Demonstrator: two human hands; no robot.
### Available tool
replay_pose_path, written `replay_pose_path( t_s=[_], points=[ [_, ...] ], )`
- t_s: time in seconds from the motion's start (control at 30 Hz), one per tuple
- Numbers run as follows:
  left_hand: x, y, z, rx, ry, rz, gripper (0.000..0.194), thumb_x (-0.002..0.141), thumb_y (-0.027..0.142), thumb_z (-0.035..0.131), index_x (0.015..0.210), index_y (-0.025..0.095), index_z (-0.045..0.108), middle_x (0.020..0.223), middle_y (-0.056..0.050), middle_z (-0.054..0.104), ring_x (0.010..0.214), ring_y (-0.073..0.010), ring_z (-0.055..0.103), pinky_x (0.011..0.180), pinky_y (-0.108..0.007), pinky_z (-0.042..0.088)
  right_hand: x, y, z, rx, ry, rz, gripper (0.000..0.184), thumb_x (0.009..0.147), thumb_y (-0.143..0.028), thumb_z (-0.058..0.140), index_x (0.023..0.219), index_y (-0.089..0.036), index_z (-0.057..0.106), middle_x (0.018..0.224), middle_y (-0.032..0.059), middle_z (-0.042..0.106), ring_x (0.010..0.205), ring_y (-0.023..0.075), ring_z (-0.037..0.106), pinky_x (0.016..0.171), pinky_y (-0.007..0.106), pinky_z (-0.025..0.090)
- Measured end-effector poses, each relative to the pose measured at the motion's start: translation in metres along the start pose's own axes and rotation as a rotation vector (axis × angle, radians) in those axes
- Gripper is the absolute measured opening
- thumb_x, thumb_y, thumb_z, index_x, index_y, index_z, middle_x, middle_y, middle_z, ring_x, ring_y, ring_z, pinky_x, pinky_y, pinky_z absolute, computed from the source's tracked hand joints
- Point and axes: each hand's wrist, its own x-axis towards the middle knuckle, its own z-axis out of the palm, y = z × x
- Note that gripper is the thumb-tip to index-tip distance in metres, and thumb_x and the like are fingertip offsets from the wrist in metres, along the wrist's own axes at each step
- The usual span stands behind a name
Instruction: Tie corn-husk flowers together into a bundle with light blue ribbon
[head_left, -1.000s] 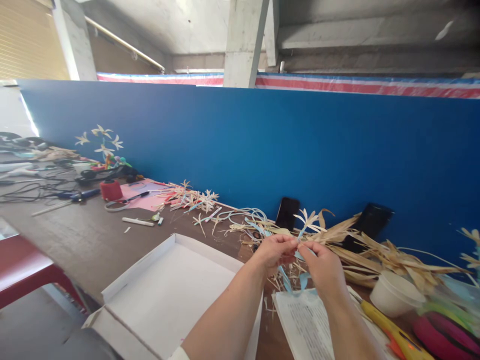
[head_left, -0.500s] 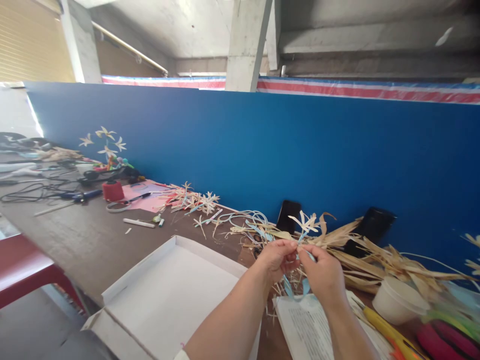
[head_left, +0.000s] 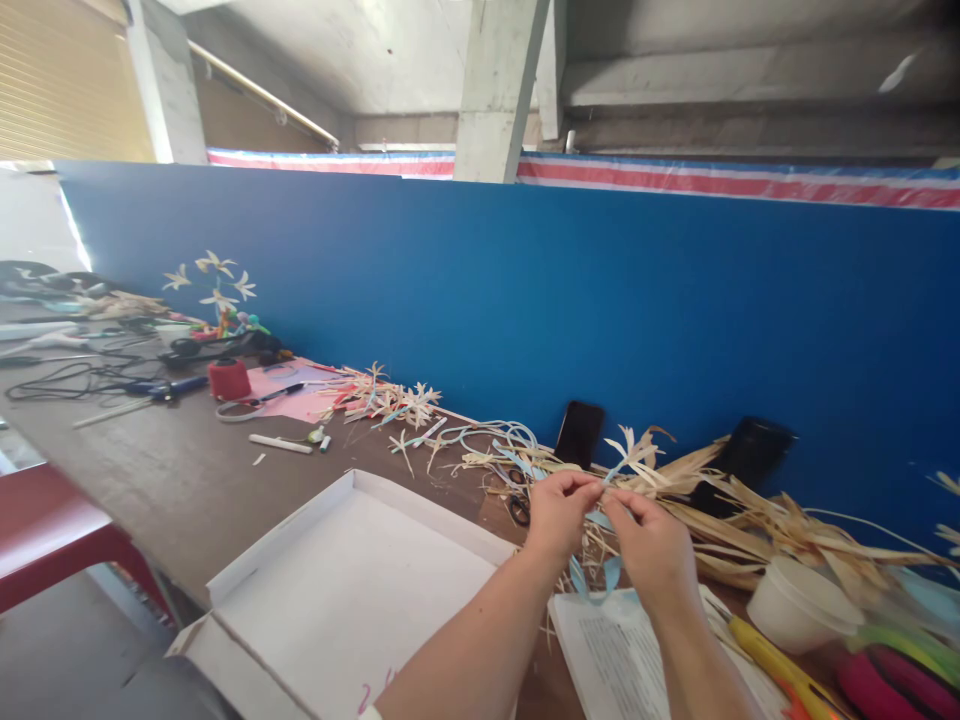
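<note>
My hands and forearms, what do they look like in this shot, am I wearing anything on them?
Your left hand and right hand are ungloved, with no rings, watch or bracelet visible. A sliver of whitish edge, probably a sleeve cuff, shows low on your left forearm; no sleeve shows on your right forearm.

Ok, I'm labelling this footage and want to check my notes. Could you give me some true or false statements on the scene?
1. The left hand and right hand meet below a pale flower. True.
2. The white box is closed. False: the white box lies open.
3. A dark phone leans against the blue panel. True.
4. The white cup is left of both hands. False: the white cup is to their right.
</note>
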Motion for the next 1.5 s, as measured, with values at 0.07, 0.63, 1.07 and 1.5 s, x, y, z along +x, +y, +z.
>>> replay_pose_path(
  t_s=[0.07,0.63,1.07,1.5],
  points=[
    [-0.001,0.002,0.0,-0.004,-0.018,0.014,0.013,0.062,0.024,0.069,0.069,0.013,0.069,0.062,-0.002,0.061,0.06,-0.0106,0.051,0.062,-0.024,0.042,0.001,0.001,-0.001,0.008,-0.006,0.015,0.033,0.068,-0.041,0.057,0.084,-0.017,0.072,0.08,0.007,0.072,0.081,0.0265,0.064,0.073,0.032,0.046],
    [-0.005,0.005,-0.002,0.254,-0.016,0.252,0.012,0.071,0.023,0.064,0.078,0.017,0.072,0.08,-0.005,0.066,0.081,-0.0178,0.057,0.079,-0.029,0.043,-0.001,-0.004,-0.006,-0.011,0.02,-0.023,0.032,0.068,-0.042,0.055,0.083,-0.019,0.072,0.081,0.0071,0.072,0.08,0.0257,0.063,0.071,0.031,0.045],
    [-0.003,0.003,0.002,0.082,0.011,0.016,0.017,0.069,0.03,0.063,0.072,0.013,0.06,0.065,-0.001,0.057,0.062,-0.0113,0.051,0.063,-0.024,0.041,0.0,-0.003,0.0,0.082,-0.025,0.049,0.032,0.068,-0.043,0.06,0.086,-0.018,0.07,0.066,0.0037,0.067,0.062,0.0213,0.058,0.059,0.03,0.042],
    [-0.001,0.014,-0.011,-0.219,-0.265,-0.334,0.041,0.051,0.041,0.08,0.066,0.01,0.057,0.056,0.002,0.049,0.049,-0.0041,0.044,0.057,-0.022,0.04,0.0,0.008,0.001,0.896,-0.279,0.403,0.047,0.058,-0.025,0.077,0.102,-0.014,0.064,0.044,-0.0114,0.027,0.04,0.002,0.017,0.036,0.014,0.012]
  ],
)
